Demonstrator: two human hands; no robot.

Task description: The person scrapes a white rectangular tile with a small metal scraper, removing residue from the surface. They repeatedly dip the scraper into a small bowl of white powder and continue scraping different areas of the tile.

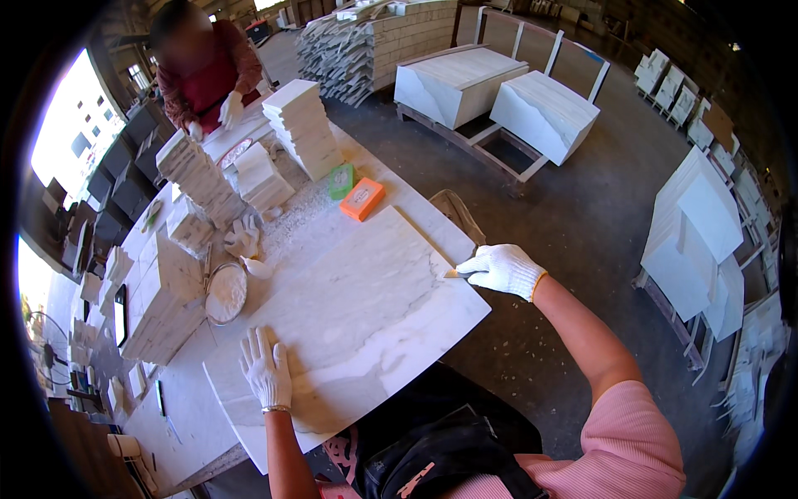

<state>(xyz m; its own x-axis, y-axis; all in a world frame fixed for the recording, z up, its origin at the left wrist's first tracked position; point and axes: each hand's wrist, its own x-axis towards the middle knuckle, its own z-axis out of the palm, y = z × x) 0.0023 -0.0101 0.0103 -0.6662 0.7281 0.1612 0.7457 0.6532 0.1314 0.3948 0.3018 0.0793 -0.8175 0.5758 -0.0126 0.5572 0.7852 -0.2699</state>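
Observation:
A large white marble slab (366,287) with grey veins lies on the worktable in front of me. My left hand (267,372), in a white knit glove, rests flat on its near left part with the fingers stretched out. At the right edge of the slab, my gloved right hand (501,269) is closed around a small, flat, pale tool (454,273). The tool's tip meets the slab's edge; its exact kind is too small to make out. Beyond the slab lie an orange box (362,199) and a green box (341,180).
Stacks of marble pieces (303,129) stand on the table (195,391), by a bowl of white paste (226,293) and loose gloves (243,239). A gloved co-worker (204,71) is across the table. Marble blocks (544,116) sit on a floor frame; slabs (694,233) lean on a right-hand rack.

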